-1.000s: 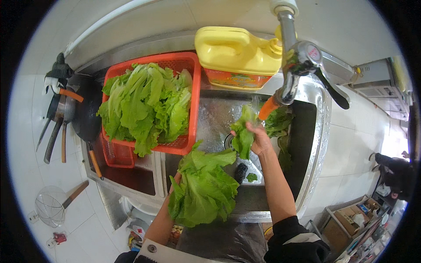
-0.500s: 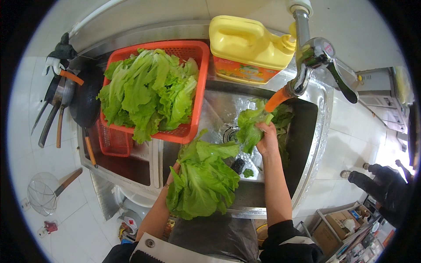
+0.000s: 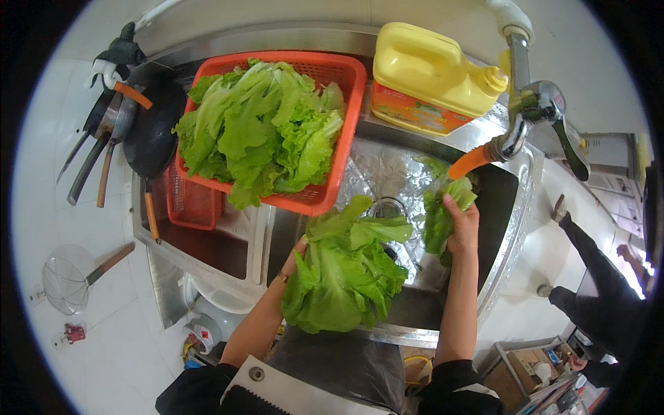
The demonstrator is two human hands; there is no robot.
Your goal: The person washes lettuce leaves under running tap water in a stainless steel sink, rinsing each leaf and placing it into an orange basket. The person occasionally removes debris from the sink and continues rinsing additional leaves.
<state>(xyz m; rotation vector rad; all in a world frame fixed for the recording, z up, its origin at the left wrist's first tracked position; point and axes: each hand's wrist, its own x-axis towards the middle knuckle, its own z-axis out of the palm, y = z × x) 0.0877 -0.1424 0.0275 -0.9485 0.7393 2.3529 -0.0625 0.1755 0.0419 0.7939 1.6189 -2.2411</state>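
While the left hand (image 3: pixel 296 256) clutched lettuce (image 3: pixel 342 277), the right hand (image 3: pixel 464 227) pinched green leaves (image 3: pixel 435 227) near the orange nozzle (image 3: pixel 470 162).

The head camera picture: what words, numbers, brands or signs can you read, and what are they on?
None reads clearly enough to quote.
Yellow jug: printing on its orange label, too blurred.
Tap: a reddish mark on its round end, too small.
White label at lower left: a red mark, too small.

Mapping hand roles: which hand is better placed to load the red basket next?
Likely the left hand: it holds the larger lettuce bunch near the red basket. The right hand is farther off, gripping smaller leaves near the orange spout.
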